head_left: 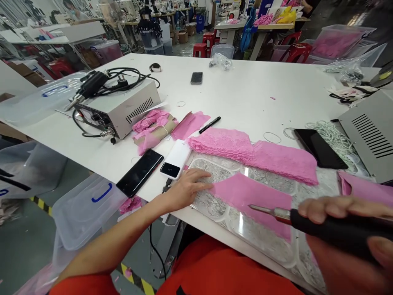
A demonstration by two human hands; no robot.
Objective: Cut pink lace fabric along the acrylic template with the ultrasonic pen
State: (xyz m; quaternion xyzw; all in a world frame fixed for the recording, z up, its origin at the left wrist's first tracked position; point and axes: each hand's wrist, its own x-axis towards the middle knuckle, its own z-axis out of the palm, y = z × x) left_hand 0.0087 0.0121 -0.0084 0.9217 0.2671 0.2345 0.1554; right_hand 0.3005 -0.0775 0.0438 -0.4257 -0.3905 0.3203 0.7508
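Pink fabric piece (260, 196) at 4 o'clock, near table (236, 94) edge. My left fingers (203, 187), loosely parted, touch its corner; right fingers (321, 209) wrap black-handled tool (336, 233). Clear bin (367, 30), pink contents, 2 o'clock.

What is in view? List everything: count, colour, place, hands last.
Table: 1, white, centre
Mat: 1, grey, on table
Fabric piece: 1, pink, on mat
Fabric stacks: 2, pink, beyond fabric piece
Handheld tool: 1, black, lower right
Large phones: 2, black, left and right
Power bank: 1, white, beside left phone
Marker: 1, black, behind fabric stacks
Vented boxes: 2, grey, left and right
Cabled tool: 1, black, on left box
Tied bundle: 1, pink and tan, by left box
Cords: many, white, by right box
Stools: several, red, background
Bins: several, clear, floor and background
Left hand: 1, bare, touching fabric piece
Right hand: 1, bare, around handheld tool
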